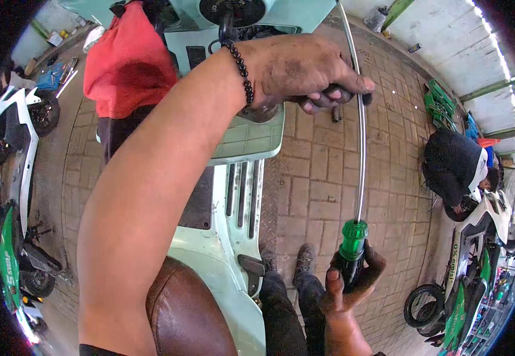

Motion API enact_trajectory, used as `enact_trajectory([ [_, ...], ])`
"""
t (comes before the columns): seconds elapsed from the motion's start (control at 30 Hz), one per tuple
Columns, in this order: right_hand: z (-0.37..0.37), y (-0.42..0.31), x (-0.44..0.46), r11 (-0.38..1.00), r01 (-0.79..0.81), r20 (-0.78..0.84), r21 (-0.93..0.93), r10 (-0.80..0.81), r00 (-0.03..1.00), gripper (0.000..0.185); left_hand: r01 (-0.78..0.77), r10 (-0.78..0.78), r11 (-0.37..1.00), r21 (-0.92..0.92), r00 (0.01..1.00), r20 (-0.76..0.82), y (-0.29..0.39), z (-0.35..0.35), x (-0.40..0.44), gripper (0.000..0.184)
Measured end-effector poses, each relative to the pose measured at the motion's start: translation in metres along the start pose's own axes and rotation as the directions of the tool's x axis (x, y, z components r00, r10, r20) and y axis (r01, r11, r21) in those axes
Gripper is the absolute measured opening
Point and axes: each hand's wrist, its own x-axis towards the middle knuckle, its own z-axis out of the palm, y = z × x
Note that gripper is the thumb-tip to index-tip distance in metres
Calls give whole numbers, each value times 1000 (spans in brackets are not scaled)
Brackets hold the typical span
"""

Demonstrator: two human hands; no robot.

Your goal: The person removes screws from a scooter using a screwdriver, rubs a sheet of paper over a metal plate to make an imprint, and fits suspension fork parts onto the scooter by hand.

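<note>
A long screwdriver with a bright metal shaft [362, 160] and a green and black handle [353, 240] stands nearly upright in view. My right hand [355, 282] is closed around the lower, black part of that handle. Higher up, my left hand [308, 68], with a black bead bracelet [241, 71] at the wrist, is closed, and a finger lies across the shaft. Something small and black [335, 94] shows under its fingers; I cannot make out what it is. The upper end of the shaft runs to the top edge of view.
Beneath my left arm is a mint-green scooter [230, 261] with a brown seat [189, 311]; red cloth [130, 65] hangs beside it. A crouching person [453, 163] is at a white and green motorbike [462, 285] on the right. More motorbikes stand left. Green items [440, 104] lie by the wall.
</note>
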Motion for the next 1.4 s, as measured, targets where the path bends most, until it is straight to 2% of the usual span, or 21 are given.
enact_trajectory([
  [0.07,4,-9,4,1000,-7,5,-20,7,1000,71,-85,84,996,-42,996,-6,1,-1,-1,30],
  [0.13,7,-29,11,993,-114,49,37,112,993,72,-94,91,993,-73,995,-47,-1,-1,3,35],
  [0.2,7,-48,15,992,-113,60,57,110,992,74,-155,141,987,-37,958,-251,0,-2,6,37],
  [0.27,8,-68,12,990,-119,73,79,113,991,76,-170,144,979,-113,968,-207,0,-5,7,34],
  [0.3,10,-79,8,979,-199,2,43,199,980,85,-182,151,965,-186,974,-168,1,-7,8,31],
  [0.4,25,-109,6,984,-170,-77,-60,165,983,79,-175,138,933,-315,981,-135,6,-6,5,29],
  [0.5,14,-124,5,945,-296,209,139,265,941,70,-143,91,920,-364,984,-155,15,-4,0,31],
  [0.6,27,-132,5,884,-342,133,320,315,940,72,-146,89,924,-354,981,-174,14,-2,1,34],
  [0.67,30,-133,4,826,-396,187,402,349,918,64,-177,86,908,-380,966,-244,14,1,1,33],
  [0.73,34,-129,0,243,-632,450,736,523,724,56,-162,78,928,-334,964,-253,13,4,0,32],
  [0.8,52,-136,0,108,-539,398,836,558,729,51,-81,-44,888,-453,965,-259,14,4,-5,31],
  [0.87,52,-120,-1,-179,-538,552,824,471,688,60,16,-119,850,-527,980,-161,19,-5,-17,27],
  [0.9,50,-120,2,-195,-539,562,820,454,691,60,24,-108,867,-497,984,-141,21,-7,-21,26],
  [0.97,46,-128,10,-379,-675,772,633,369,517,60,22,-100,869,-494,986,-131,17,-7,-25,24],
  [1.0,45,-136,16,-386,-680,781,624,352,516,60,13,-103,854,-520,984,-143,13,-7,-25,22],
  [1.07,44,-152,28,-51,-814,676,578,589,443,60,4,-144,852,-523,963,-227,16,-1,-25,20],
  [1.13,41,-149,32,13,-825,662,566,589,463,60,24,-159,848,-529,964,-212,9,0,-21,23],
  [1.2,42,-143,31,291,-841,559,456,641,525,54,52,-206,865,-499,944,-258,22,6,-23,24],
  [1.27,44,-143,36,227,-828,555,513,648,522,49,85,-259,871,-484,916,-306,28,17,-33,25],
  [1.33,44,-137,39,-278,-773,727,570,609,318,47,102,-328,728,-678,920,-214,27,30,-47,27],
  [1.4,45,-132,42,-225,-793,724,566,596,348,48,123,-303,739,-662,939,-164,21,36,-52,27],
])
